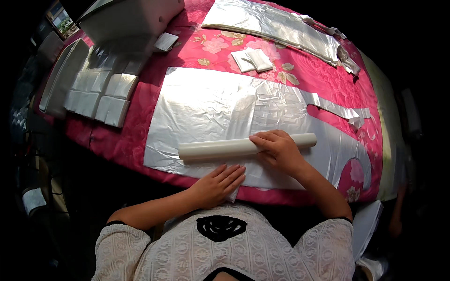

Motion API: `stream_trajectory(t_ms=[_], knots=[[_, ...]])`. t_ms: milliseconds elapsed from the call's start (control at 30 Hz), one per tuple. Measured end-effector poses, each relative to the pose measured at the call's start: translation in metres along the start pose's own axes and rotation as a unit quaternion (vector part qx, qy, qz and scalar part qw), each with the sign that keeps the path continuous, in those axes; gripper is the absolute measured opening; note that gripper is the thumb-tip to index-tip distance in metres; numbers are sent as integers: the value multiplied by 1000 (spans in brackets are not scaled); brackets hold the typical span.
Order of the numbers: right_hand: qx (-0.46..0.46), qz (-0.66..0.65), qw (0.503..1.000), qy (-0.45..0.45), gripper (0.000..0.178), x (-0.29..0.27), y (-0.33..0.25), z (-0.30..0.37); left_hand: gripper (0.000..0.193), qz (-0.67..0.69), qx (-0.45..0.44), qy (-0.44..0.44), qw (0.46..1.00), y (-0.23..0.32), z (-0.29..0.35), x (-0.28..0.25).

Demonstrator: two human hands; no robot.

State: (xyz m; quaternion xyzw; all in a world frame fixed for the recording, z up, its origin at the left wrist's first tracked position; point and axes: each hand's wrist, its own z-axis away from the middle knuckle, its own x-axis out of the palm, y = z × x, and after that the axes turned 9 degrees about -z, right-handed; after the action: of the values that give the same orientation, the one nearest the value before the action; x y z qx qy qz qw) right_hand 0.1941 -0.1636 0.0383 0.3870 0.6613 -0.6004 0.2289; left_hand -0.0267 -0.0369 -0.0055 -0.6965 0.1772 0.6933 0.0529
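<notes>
A thin white plastic apron (pixel 201 107), with curved cut-outs and a strap at its right end, lies spread on a pink floral cloth. Across it rests a smooth white tube (pixel 215 149), slightly higher at its right end. My right hand (pixel 280 152) grips the tube right of its middle, thumb on the near side and fingers over the top. My left hand (pixel 219 185) lies flat at the apron's near edge, fingers stretched out and holding nothing. Between this hand and the tube shows a strip of the sheet.
Several flat folded white packets (pixel 111 111) stand in rows at the left, beside a white box (pixel 126 21). Two small folded packets (pixel 260 59) lie beyond the apron. Farther back is a stack of plastic aprons (pixel 267 23). The pink cloth (pixel 112 145) covers the work surface.
</notes>
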Motion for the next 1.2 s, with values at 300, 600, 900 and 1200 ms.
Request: stream_trajectory(t_ms=[300,600,900,1200], knots=[[15,32,996,88,47,-10,60,-89,54,-15,32,17,999,0,5,-1],[-47,-47,997,-44,52,13,17,-51,42,78,120,53,988,-23,21,-7],[-73,-22,996,35,41,60,-23,9,56,134,77,154,976,-37,7,-23],[-28,-40,994,101,18,49,-17,6,58,132,-92,156,975,-52,-14,-24]])
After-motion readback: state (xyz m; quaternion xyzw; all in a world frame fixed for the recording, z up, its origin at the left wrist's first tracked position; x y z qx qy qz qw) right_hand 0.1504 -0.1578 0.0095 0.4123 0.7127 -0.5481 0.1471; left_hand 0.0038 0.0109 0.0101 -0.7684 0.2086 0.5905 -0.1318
